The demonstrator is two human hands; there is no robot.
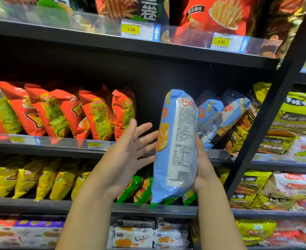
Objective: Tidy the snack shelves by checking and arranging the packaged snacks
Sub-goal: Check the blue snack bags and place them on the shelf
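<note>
Head cam: right grip (204, 165) clutched blue snack bag (177, 141) upright, left grip (127, 156) spread beside it; more blue bags (219, 116) at shelf's (219, 153) right end.

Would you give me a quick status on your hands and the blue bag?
Right hand grips blue snack bag, upright, back panel facing. Left hand open beside it, contact unclear. Dark gap on middle shelf behind, nothing blocking it.

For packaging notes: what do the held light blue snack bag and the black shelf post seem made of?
The light blue snack bag: probably glossy plastic film; glare and creases show. The black upright shelf post: likely matte painted metal; straight, dull.
</note>
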